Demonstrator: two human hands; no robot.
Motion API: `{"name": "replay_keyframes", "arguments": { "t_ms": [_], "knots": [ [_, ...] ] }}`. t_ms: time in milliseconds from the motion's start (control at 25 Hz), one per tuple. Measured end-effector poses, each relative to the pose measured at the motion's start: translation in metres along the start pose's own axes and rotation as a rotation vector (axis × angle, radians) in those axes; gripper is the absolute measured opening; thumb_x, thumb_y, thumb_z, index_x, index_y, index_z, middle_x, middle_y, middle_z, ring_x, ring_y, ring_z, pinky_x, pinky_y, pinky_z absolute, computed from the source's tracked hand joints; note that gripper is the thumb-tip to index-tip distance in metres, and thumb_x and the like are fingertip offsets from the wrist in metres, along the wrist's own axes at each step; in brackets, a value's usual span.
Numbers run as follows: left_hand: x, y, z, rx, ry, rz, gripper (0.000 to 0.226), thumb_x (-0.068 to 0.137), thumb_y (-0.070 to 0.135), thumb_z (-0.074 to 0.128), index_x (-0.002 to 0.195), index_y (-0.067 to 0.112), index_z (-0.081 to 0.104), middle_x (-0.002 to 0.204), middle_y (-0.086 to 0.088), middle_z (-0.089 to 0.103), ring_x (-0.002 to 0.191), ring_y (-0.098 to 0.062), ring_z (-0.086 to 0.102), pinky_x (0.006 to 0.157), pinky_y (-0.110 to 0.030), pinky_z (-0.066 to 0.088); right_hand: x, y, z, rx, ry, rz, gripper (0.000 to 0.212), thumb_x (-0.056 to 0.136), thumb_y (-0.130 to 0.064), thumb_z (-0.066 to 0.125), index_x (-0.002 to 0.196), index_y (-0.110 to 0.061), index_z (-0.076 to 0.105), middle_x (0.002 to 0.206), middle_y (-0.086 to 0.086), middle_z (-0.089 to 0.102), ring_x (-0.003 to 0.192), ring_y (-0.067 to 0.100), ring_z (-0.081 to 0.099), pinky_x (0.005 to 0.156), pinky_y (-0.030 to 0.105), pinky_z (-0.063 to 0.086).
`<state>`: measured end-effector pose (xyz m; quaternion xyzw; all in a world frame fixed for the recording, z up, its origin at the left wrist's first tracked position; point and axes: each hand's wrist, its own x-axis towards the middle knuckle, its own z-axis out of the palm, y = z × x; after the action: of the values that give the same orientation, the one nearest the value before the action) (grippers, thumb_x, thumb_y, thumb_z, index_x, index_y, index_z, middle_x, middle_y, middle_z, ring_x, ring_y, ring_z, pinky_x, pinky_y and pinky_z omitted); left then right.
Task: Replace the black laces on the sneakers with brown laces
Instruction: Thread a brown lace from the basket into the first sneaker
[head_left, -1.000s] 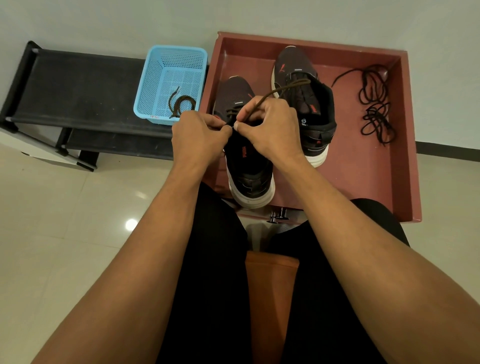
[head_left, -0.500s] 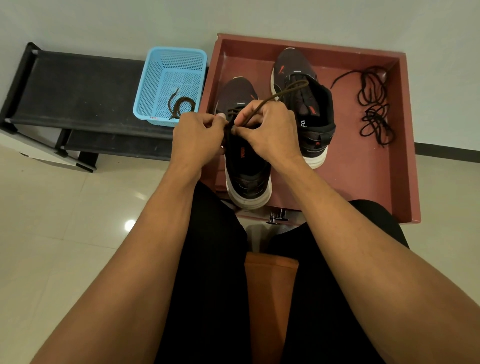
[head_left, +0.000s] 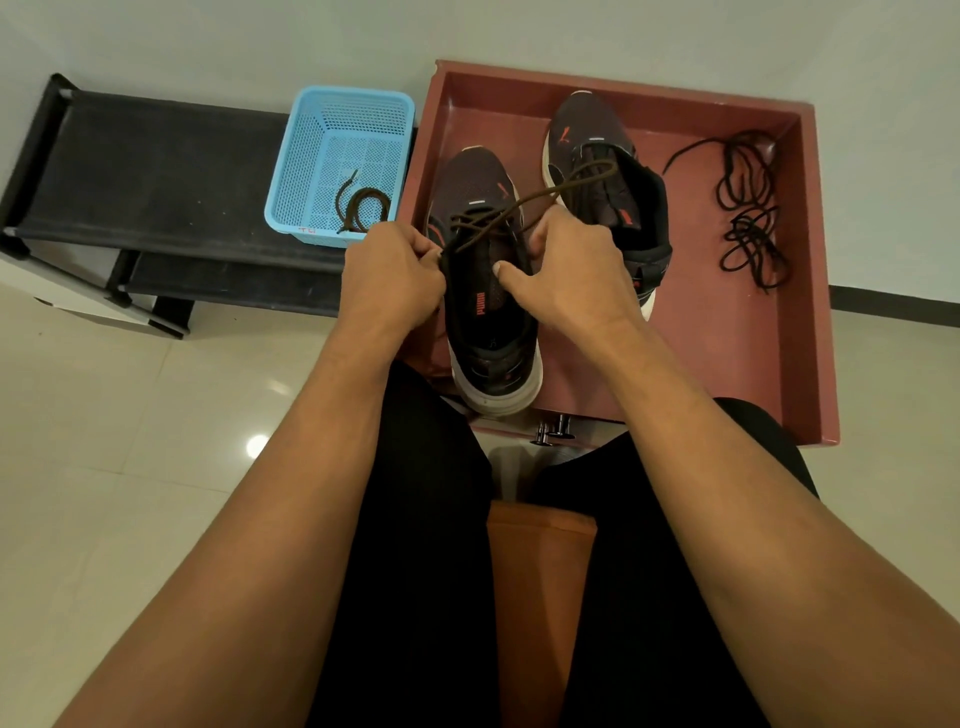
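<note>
Two dark sneakers stand in a red-brown tray (head_left: 810, 312). My hands are on the near sneaker (head_left: 493, 358). My left hand (head_left: 389, 275) pinches the brown lace (head_left: 545, 195) at the shoe's left eyelet row. From there the lace loops up over the far sneaker (head_left: 587, 124) and comes back under my right hand (head_left: 566, 275). That hand grips the near shoe's right side, its thumb lying across the tongue and its fingers hidden behind the shoe. The removed black laces (head_left: 748, 218) lie bunched at the tray's right.
A blue plastic basket (head_left: 311, 156) holding a second brown lace (head_left: 363, 210) sits on a low black rack (head_left: 156, 171) left of the tray. My legs and an orange seat fill the foreground, and pale floor tiles lie to the left.
My hands, pinched together over the tongue before, have moved apart. The left carries the lace to the left side while the right settles on the shoe's right edge.
</note>
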<state>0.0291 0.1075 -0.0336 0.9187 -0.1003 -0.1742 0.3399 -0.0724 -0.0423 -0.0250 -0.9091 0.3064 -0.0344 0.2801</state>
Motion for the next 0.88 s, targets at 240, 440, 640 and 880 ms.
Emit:
{"name": "replay_keyframes", "arguments": {
  "t_ms": [240, 440, 640, 880],
  "knots": [
    [-0.008, 0.007, -0.007, 0.266, -0.044, 0.024, 0.013, 0.095, 0.012, 0.065, 0.102, 0.012, 0.075, 0.094, -0.009, 0.070, 0.094, -0.028, 0.067, 0.075, -0.034, 0.048, -0.002, -0.004, 0.003, -0.123, -0.090, 0.033, 0.027, 0.104, -0.028, 0.049, 0.117, -0.008, 0.061, 0.111, 0.018, 0.067, 0.104, 0.042, 0.066, 0.087, 0.049, 0.057],
    [-0.014, 0.001, -0.007, 0.563, -0.210, 0.022, 0.032, 0.092, 0.023, 0.067, 0.119, 0.007, 0.069, 0.118, -0.024, 0.065, 0.109, -0.045, 0.064, 0.094, -0.050, 0.057, -0.002, -0.006, 0.001, -0.120, -0.116, 0.059, 0.028, 0.106, -0.027, 0.047, 0.121, -0.007, 0.060, 0.117, 0.019, 0.065, 0.108, 0.042, 0.065, 0.085, 0.046, 0.053],
    [-0.012, 0.001, -0.007, 0.388, -0.106, 0.116, 0.022, 0.091, 0.023, 0.068, 0.110, 0.016, 0.075, 0.099, -0.016, 0.073, 0.095, -0.037, 0.072, 0.091, -0.046, 0.060, -0.002, -0.006, 0.000, -0.120, -0.143, 0.065, 0.027, 0.106, -0.027, 0.047, 0.121, -0.009, 0.059, 0.117, 0.017, 0.065, 0.108, 0.041, 0.064, 0.083, 0.045, 0.051],
    [-0.012, 0.014, -0.010, 0.200, 0.057, 0.226, 0.009, 0.095, 0.024, 0.072, 0.098, 0.025, 0.080, 0.091, 0.002, 0.075, 0.095, -0.021, 0.072, 0.088, -0.035, 0.058, 0.000, -0.007, 0.001, -0.108, -0.141, 0.070, 0.024, 0.106, -0.026, 0.047, 0.119, -0.010, 0.060, 0.106, 0.010, 0.060, 0.106, 0.037, 0.064, 0.078, 0.041, 0.047]
  ]
}}
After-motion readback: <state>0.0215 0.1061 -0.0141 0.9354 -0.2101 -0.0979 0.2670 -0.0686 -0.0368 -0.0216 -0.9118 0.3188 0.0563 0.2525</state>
